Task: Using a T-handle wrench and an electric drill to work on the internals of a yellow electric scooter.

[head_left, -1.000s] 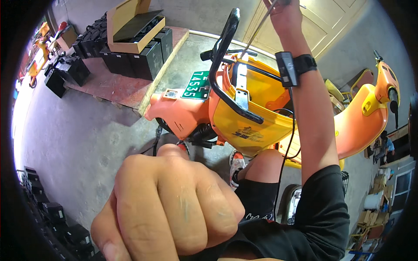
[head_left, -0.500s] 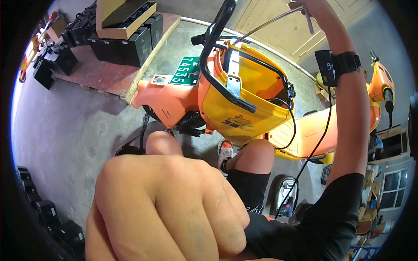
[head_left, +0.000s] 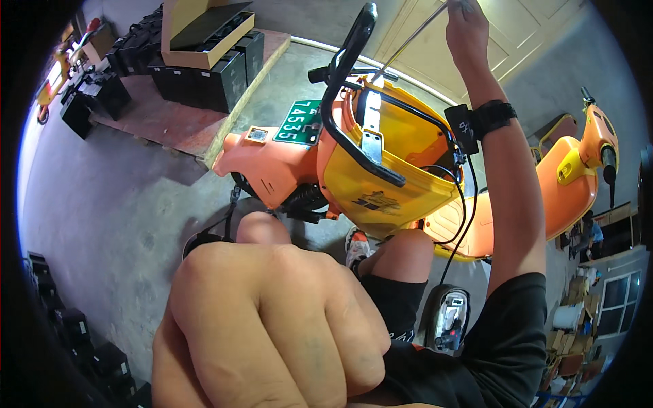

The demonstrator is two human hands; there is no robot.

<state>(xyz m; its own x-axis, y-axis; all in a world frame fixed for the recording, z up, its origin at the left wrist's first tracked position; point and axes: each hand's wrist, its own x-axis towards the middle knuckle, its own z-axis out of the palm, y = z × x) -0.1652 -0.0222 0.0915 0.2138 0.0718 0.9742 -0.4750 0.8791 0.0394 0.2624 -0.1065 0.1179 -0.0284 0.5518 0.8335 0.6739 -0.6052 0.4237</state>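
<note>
My right hand (head_left: pixel 468 30) reaches up and away at the top, closed around the T-handle wrench (head_left: pixel 415 37). The wrench's thin metal shaft slants down to the upper end of a metal bracket (head_left: pixel 371 119) on an orange and yellow scooter (head_left: pixel 381 197). A black bent-tube rail (head_left: pixel 338 88) rises beside the bracket, above the open yellow body. Very close and large at the bottom, my left hand (head_left: pixel 272 319) is curled into a fist; whatever it may hold is hidden. A black box on a strap (head_left: pixel 491 120) sits on my right wrist, its cable hanging down.
Black battery-like boxes (head_left: pixel 197 81) and an open cardboard box (head_left: pixel 207 47) stand on a low reddish platform (head_left: pixel 163 112) at far left. An oval black-and-silver object (head_left: pixel 450 316) lies by my knee. Another orange scooter part (head_left: pixel 568 166) and a person (head_left: pixel 593 238) appear at right.
My right hand and forearm have swung left with the wrench, whose tip stays at the bracket. The view has shifted slightly; my left fist remains curled.
</note>
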